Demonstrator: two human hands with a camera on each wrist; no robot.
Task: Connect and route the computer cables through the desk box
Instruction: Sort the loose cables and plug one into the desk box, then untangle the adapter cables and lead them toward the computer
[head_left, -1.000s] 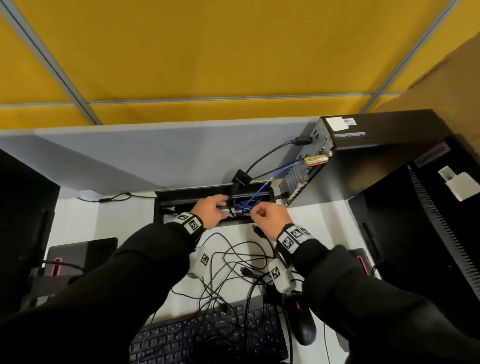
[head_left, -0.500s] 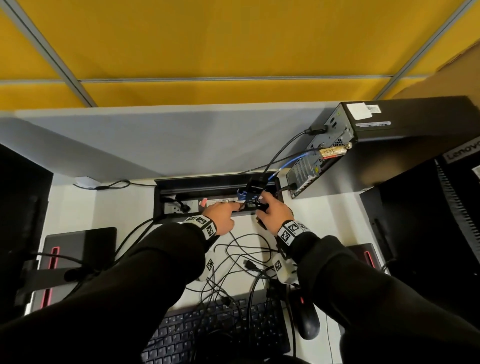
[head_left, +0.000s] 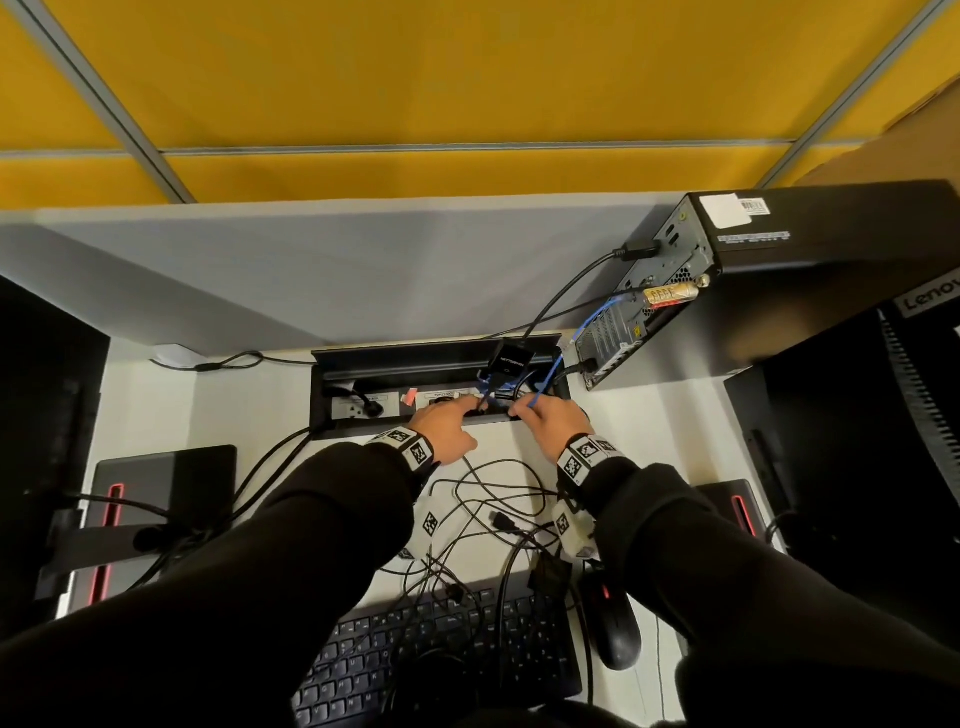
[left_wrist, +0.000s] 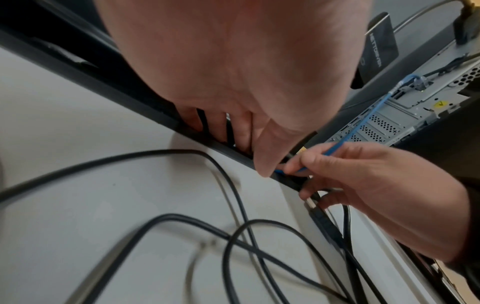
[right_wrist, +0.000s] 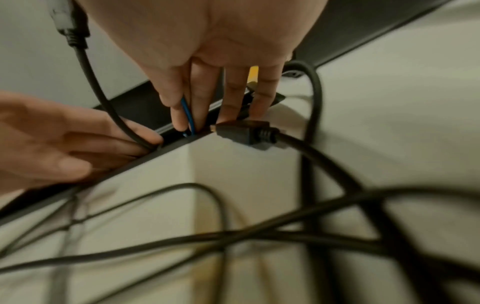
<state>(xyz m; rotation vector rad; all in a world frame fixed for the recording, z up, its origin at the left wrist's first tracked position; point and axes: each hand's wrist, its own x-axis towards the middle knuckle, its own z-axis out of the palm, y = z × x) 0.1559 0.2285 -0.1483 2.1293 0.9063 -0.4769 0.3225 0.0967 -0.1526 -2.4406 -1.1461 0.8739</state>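
Note:
The black desk box (head_left: 415, 358) is sunk into the white desk with its lid up. A blue cable (head_left: 597, 317) runs from the back of the black computer (head_left: 779, 244) down to the box's front rim. There my right hand (head_left: 530, 410) pinches the blue cable (right_wrist: 187, 112) between index and middle finger. A loose black HDMI plug (right_wrist: 244, 131) lies on the desk under the other fingers. My left hand (head_left: 457, 418) has straight fingers dipping into the box slot (left_wrist: 130, 96), with a black cable (right_wrist: 103, 96) running past its tips. A black adapter (head_left: 511, 361) hangs above the box.
Tangled black cables (head_left: 483, 509) cover the desk between my arms. Near me lie a keyboard (head_left: 441, 654) and a mouse (head_left: 615, 636). A plug sits in the outlet (head_left: 358, 408) at the box's left end. Monitor stands (head_left: 156, 483) flank the desk, with a grey partition behind.
Both hands drew back from deeper in the box to its front rim. The right hand left the black adapter and now pinches the blue cable. The head camera tilted down.

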